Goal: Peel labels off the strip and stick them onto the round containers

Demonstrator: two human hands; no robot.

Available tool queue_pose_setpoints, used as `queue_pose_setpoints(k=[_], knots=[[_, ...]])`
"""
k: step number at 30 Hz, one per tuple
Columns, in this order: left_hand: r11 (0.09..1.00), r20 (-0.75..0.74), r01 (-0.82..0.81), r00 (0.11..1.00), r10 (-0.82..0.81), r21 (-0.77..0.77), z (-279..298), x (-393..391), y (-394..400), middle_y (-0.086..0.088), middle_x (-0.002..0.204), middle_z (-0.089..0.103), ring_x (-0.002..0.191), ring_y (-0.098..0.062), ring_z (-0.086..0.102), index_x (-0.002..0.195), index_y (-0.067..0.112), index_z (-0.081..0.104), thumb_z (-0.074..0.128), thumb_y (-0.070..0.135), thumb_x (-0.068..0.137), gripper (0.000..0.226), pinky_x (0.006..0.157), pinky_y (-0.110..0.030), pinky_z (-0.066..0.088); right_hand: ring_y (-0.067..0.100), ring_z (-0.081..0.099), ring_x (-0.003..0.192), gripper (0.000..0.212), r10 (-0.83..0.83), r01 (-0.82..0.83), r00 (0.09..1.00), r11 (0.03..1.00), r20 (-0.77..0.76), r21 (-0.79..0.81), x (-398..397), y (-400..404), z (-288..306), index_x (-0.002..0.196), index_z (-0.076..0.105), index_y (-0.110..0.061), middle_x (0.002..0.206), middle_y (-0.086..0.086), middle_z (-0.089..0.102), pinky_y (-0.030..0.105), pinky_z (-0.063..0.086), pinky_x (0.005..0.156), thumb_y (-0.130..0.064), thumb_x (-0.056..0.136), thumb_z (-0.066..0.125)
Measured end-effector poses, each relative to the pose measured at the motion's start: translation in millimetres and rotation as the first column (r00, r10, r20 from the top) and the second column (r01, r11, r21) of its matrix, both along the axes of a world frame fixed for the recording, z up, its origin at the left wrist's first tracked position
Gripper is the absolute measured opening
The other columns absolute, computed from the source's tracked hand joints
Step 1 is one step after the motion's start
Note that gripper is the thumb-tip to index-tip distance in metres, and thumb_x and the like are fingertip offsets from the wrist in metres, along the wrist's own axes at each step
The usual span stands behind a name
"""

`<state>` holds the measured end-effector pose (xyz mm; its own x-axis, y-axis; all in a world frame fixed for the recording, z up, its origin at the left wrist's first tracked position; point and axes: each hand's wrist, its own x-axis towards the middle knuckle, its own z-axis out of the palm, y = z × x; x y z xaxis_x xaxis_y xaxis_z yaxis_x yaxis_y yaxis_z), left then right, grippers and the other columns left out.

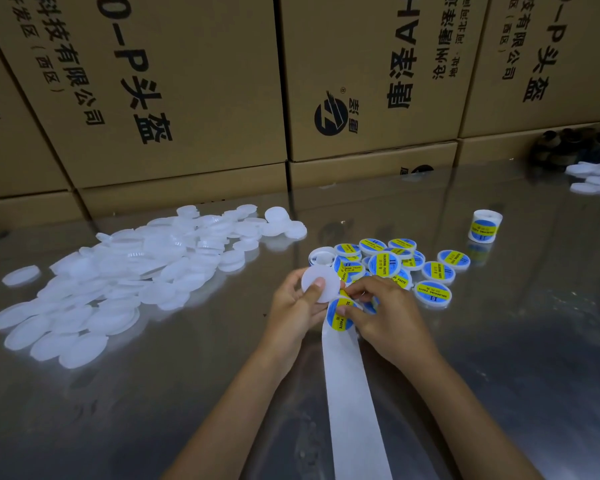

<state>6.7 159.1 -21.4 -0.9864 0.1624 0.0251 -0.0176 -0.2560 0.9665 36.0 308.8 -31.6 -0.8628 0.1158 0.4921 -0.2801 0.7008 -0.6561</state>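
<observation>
My left hand (297,311) holds a plain white round container (321,284), thumb pressed on its top face. Just to its right, my right hand (383,315) pinches a round blue-and-yellow label (338,315) at the top of the white backing strip (352,403). The strip runs down from the hands to the bottom edge of the view. Beyond the hands lies a cluster of labelled containers (433,271). A heap of unlabelled white containers (136,275) covers the table's left side.
The shiny metal table (516,341) backs onto a wall of cardboard boxes (187,98). A label roll (485,226) stands at the right, a small white roll (321,258) sits behind my left hand, and more white containers (596,180) lie far right.
</observation>
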Motion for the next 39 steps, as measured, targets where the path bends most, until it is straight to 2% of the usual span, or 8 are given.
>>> queue_pose_setpoints(k=[4,8,18,23,28,31,34,39], knots=[[1.000,0.005,0.003,1.000,-0.003,-0.006,0.3,-2.0,-0.9,-0.007,0.104,0.075,0.087,-0.018,0.075,0.114,0.013,0.062,0.054,0.011,0.102,0.014,0.073,-0.027,0.061,0.006,0.054,0.082,0.013,0.002,0.002,0.999,0.995,-0.040,0.099,0.0,-0.3,0.1,0.090,0.069,-0.023,0.082,-0.018,0.058,0.027,0.048,0.073,-0.023,0.081,0.079],[1.000,0.025,0.000,1.000,0.001,-0.021,-0.3,-2.7,-1.7,-0.005,0.103,0.074,0.085,-0.013,0.074,0.108,0.017,0.063,0.055,0.010,0.102,0.012,0.070,-0.023,0.059,0.001,0.049,0.085,0.010,0.016,-0.009,0.999,0.990,-0.052,0.141,-1.0,0.3,-1.0,0.091,0.068,-0.026,0.085,-0.022,0.055,0.021,0.042,0.075,-0.024,0.084,0.076],[0.999,0.060,-0.018,0.998,0.020,-0.037,2.6,-5.8,-5.3,-0.019,0.119,0.070,0.096,-0.026,0.074,0.127,0.003,0.056,0.050,0.011,0.104,0.025,0.084,-0.032,0.061,0.013,0.058,0.092,0.017,0.041,-0.009,0.968,0.991,-0.247,0.130,1.8,-2.9,3.3,0.093,0.076,-0.021,0.094,-0.009,0.068,0.021,0.044,0.083,-0.008,0.081,0.078],[0.998,0.084,-0.017,0.996,0.022,-0.058,1.2,-3.8,-7.1,-0.020,0.117,0.070,0.097,-0.030,0.073,0.126,0.003,0.056,0.051,0.011,0.104,0.024,0.076,-0.030,0.061,0.009,0.061,0.097,0.019,0.084,-0.115,0.983,0.974,-0.162,-0.195,6.5,-10.6,12.4,0.079,0.073,-0.022,0.087,-0.014,0.070,0.015,0.040,0.086,-0.004,0.078,0.078],[0.996,0.056,0.005,0.998,0.000,-0.084,2.6,0.0,-6.7,-0.018,0.116,0.070,0.101,-0.030,0.073,0.120,0.008,0.061,0.052,0.011,0.103,0.020,0.089,-0.047,0.059,0.015,0.066,0.090,0.016,0.218,-0.180,0.975,0.638,-0.049,-0.749,8.3,-3.7,23.9,0.098,0.062,-0.007,0.096,-0.001,0.071,0.028,0.052,0.079,0.001,0.086,0.068],[0.995,0.005,-0.050,0.999,0.051,-0.083,5.7,-0.1,-10.5,-0.010,0.113,0.071,0.095,-0.019,0.071,0.114,0.014,0.068,0.053,0.009,0.100,0.020,0.082,-0.038,0.059,0.018,0.067,0.082,0.020,0.223,-0.180,0.973,0.559,-0.062,-0.810,10.7,-3.5,27.2,0.105,0.057,-0.005,0.094,0.007,0.072,0.026,0.054,0.069,0.004,0.088,0.065],[0.993,0.022,-0.115,0.993,0.115,0.008,12.8,-1.3,-14.6,-0.003,0.104,0.072,0.084,-0.011,0.069,0.108,0.012,0.071,0.051,0.006,0.099,0.022,0.067,-0.024,0.055,0.016,0.068,0.083,0.022,0.210,-0.194,0.974,0.586,-0.084,-0.787,11.3,-6.0,28.1,0.105,0.057,-0.004,0.100,0.013,0.070,0.022,0.054,0.070,0.007,0.088,0.064],[0.989,0.079,-0.036,0.997,0.025,0.146,20.0,3.2,-13.3,-0.012,0.106,0.076,0.092,-0.022,0.073,0.111,0.001,0.069,0.046,0.002,0.099,0.026,0.078,-0.031,0.061,0.013,0.069,0.089,0.026,0.222,-0.240,0.967,0.640,-0.124,-0.730,11.6,-17.2,28.5,0.105,0.058,-0.004,0.108,0.012,0.067,0.025,0.056,0.077,0.012,0.085,0.065]])
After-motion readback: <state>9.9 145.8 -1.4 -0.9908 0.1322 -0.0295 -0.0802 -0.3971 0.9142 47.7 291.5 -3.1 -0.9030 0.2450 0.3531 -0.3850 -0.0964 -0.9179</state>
